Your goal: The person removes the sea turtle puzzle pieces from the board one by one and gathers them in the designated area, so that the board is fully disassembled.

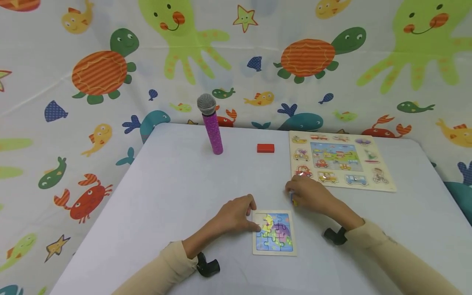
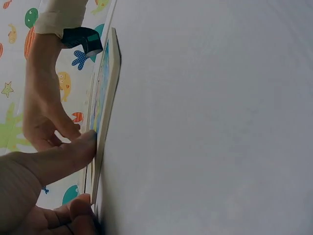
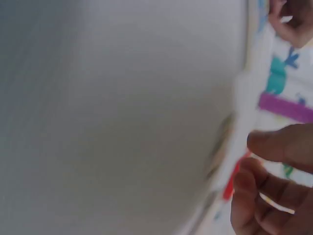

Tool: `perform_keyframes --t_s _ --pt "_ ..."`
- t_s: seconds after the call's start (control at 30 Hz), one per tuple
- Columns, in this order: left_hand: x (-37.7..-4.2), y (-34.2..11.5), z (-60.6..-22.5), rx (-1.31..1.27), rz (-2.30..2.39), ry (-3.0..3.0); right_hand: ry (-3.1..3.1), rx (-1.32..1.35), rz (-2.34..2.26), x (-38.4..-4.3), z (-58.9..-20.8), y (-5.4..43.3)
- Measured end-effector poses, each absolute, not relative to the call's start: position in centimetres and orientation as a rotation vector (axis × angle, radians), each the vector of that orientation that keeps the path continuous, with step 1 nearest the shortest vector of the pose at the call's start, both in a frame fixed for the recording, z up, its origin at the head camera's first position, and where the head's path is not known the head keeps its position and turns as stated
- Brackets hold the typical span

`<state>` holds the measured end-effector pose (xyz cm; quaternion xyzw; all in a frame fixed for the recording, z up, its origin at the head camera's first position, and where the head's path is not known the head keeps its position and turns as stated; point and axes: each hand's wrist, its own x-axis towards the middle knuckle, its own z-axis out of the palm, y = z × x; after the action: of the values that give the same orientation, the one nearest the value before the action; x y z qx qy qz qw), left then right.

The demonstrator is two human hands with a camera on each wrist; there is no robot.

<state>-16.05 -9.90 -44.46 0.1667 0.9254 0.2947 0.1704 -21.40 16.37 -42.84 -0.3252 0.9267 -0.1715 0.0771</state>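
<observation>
A small square jigsaw puzzle (image 1: pixel 291 233) in a pale wooden frame lies on the white table, its colourful pieces fitted inside. My left hand (image 1: pixel 236 215) holds its upper left corner, thumb on the left side and bent fingers at the top edge. Seen edge-on in the left wrist view, the puzzle's frame (image 2: pixel 113 63) has the thumb (image 2: pixel 80 149) against it. Just above the puzzle's right corner, my right hand (image 1: pixel 311 194) is over a small blue-and-yellow piece (image 1: pixel 293 199). The right wrist view shows its thumb and fingers loosely curled and apart, with a blurred piece (image 3: pixel 222 142) beyond them.
A larger wooden peg puzzle board (image 1: pixel 380 186) with vehicle pieces lies at the back right, close to the right hand. Farther back are a red block (image 1: pixel 265 148) and a purple glittery microphone (image 1: pixel 212 129). A sea-animal cloth (image 1: pixel 250 82) hangs behind the table.
</observation>
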Motion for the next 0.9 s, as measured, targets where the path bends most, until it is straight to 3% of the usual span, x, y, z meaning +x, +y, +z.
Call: perform_keyframes --t_s 0.27,0.9 --pt "-16.3 -10.1 -44.4 0.502 0.831 2.621 2.433 -1.266 -0.468 -19.1 -42.4 13.4" --pt "-16.3 -10.1 -44.6 0.525 0.813 2.622 2.407 -1.226 -0.317 -19.1 -41.7 11.4"
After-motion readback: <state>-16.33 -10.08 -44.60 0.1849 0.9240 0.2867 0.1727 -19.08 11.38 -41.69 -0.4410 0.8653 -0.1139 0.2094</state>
